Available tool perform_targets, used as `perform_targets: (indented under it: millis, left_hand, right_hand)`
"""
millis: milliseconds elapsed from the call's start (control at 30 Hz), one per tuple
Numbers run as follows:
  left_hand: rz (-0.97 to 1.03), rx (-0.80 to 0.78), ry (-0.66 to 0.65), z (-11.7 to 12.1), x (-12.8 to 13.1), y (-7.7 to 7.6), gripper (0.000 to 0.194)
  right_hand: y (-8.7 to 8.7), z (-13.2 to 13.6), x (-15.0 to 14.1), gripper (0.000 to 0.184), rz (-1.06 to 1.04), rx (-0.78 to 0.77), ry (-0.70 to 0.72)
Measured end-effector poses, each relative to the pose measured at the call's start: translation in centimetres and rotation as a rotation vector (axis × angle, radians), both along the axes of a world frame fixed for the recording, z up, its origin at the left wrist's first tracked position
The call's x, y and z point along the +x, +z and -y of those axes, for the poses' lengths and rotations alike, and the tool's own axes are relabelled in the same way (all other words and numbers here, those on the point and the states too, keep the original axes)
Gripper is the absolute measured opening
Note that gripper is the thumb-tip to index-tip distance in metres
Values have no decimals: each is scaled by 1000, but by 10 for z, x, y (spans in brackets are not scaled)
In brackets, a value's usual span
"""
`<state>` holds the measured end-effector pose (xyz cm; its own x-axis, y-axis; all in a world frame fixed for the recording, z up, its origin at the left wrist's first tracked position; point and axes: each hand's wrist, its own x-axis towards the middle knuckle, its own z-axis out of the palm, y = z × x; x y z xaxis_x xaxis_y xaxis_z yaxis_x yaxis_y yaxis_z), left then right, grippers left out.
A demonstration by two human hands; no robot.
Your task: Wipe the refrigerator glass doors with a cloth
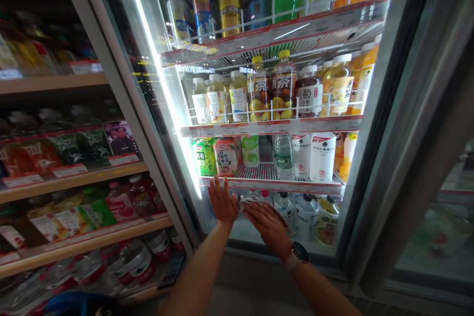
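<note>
My left hand [222, 200] lies flat with fingers spread on the glass door [174, 123] of a lit drinks fridge, low on the pane. My right hand [269, 224], a watch [298, 254] on its wrist, presses a crumpled cloth [249, 202] flat against the same glass just right of the left hand. Behind the pane stand shelves of bottled teas [259, 90], cans [228, 5] and white bottles [321, 156].
To the left, open wooden shelves [74, 177] carry snack packets and red-capped bottles. The fridge's dark metal frame [407, 123] runs down the right side, with another glass door beyond it. Water bottles [129, 264] sit on the lowest left shelf.
</note>
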<state>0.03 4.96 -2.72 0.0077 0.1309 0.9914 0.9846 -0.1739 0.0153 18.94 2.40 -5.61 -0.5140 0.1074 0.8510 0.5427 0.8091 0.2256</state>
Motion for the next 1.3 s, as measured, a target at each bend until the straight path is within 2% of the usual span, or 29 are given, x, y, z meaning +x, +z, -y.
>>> perform_targets:
  millis: [133, 233, 333, 433, 600, 733, 800, 900, 1100, 1200, 1300]
  left_hand:
    - [-10, -17, 4, 1, -1, 1, 60]
    - [-1, -31, -9, 1, -2, 1, 60]
    - [16, -27, -21, 1, -1, 1, 60]
    - [26, -30, -31, 2, 0, 2, 60]
    - [25, -21, -60, 2, 0, 2, 60]
    - [18, -17, -30, 0, -2, -2, 62]
    - [18, -17, -6, -1, -2, -4, 62]
    - [19, -33, -1, 0, -2, -5, 62]
    - [29, -27, -16, 1, 0, -2, 59]
    - [24, -21, -10, -1, -2, -5, 58]
    - [22, -25, 2, -3, -4, -6, 58]
  right_hand:
    - [3, -1, 8, 48, 63, 19, 29]
    - [14, -2, 16, 39, 93, 60, 41]
    - [31, -3, 24, 35, 72, 114, -11]
    - [50, -3, 32, 38, -50, 145, -102]
    - [82, -7, 52, 47, -367, 172, -301]
    - [93, -14, 58, 60, -604, 196, -377]
    - [91, -15, 50, 63, -633, 192, -355]
    - [78, -12, 28, 64, -585, 151, -306]
    - [28, -4, -14, 56, -305, 8, -139]
    - [2, -3, -24, 62, -135, -32, -36]
    - [-14, -4, -27, 68, -50, -60, -10]
